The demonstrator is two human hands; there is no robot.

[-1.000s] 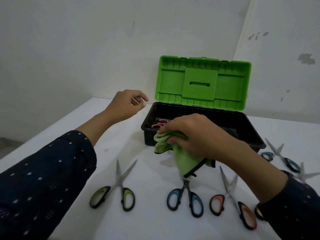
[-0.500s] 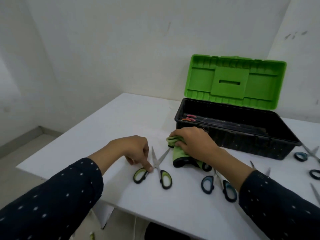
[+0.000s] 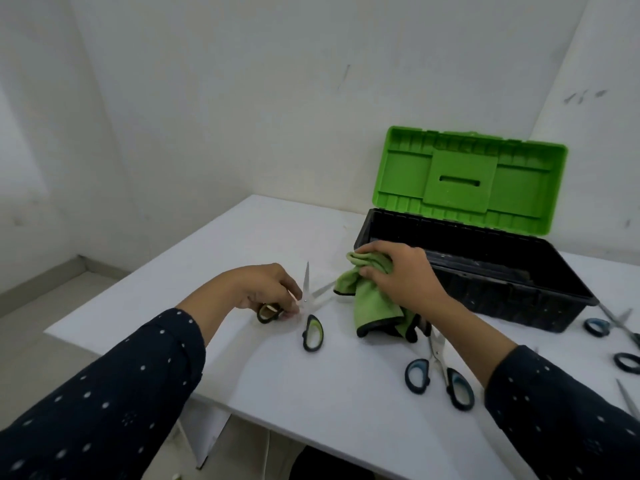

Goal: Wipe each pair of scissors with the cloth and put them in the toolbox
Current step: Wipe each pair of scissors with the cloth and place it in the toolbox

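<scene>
One open toolbox (image 3: 478,271), black in the body with a green lid (image 3: 471,178) raised upright, stands at the far right of a white table (image 3: 284,230). On the table lie one pair of green-handled scissors (image 3: 308,306), one complete pair of blue-handled scissors (image 3: 438,374), and, at the right edge of the view, parts of at least two further pairs (image 3: 620,332), cut off by the frame so that their exact number cannot be told. One green cloth (image 3: 370,296) with a dark border is present. The left hand (image 3: 266,289), palm down with the forearm reaching in from the lower left, pinches the green-handled scissors at one finger loop near the pivot; the blades are spread in a V pointing away from the person, and the other loop rests on the table. The right hand (image 3: 401,275), also palm down, closes its grip on the bunched upper part of the cloth just in front of the toolbox's near wall; the cloth hangs down to the table beside the open blade tips and above the blue-handled pair. Both arms wear dark sleeves with pale dots. The inside of the toolbox is too dark to show its contents.
</scene>
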